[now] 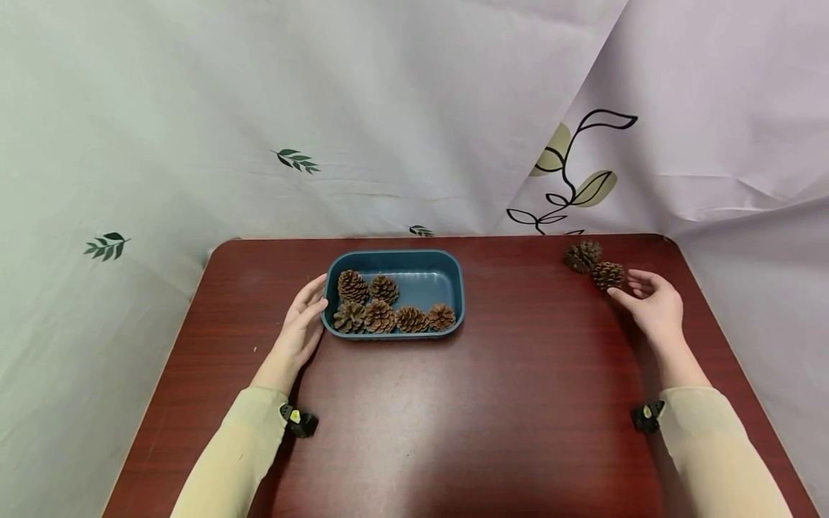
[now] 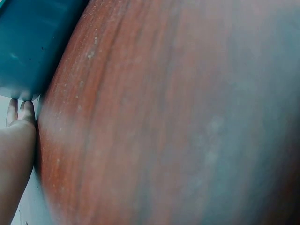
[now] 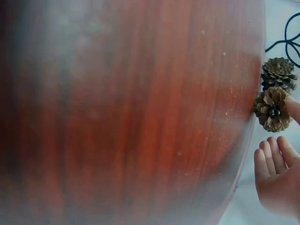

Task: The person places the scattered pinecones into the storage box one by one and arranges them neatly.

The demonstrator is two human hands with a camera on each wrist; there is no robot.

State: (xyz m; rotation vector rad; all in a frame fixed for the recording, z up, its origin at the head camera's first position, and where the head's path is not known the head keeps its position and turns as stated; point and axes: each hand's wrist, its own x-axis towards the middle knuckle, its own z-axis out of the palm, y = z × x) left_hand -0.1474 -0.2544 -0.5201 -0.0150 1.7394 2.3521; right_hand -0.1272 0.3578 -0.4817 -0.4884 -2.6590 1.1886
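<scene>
A blue plastic tray [image 1: 424,282] holds several brown pine cones [image 1: 379,316] along its near side and left end. My left hand [image 1: 302,322] rests against the tray's left end, thumb and fingertips at the rim. The left wrist view shows those fingertips [image 2: 28,110] at the tray's side wall [image 2: 40,51]. At the far right lie two more pine cones, one [image 1: 583,256] behind the other [image 1: 608,275]. Beside the nearer one is my right hand [image 1: 654,303], its thumb tip at the cone. In the right wrist view its extended fingers [image 3: 273,157] stand apart from that pine cone [image 3: 273,110].
The dark red wooden table [image 1: 518,403] extends toward me between both arms. Along its far edge hangs a pale cloth [image 1: 414,129] printed with leaves, which also covers both sides. Dark wrist devices [image 1: 301,421] sit at both sleeve cuffs.
</scene>
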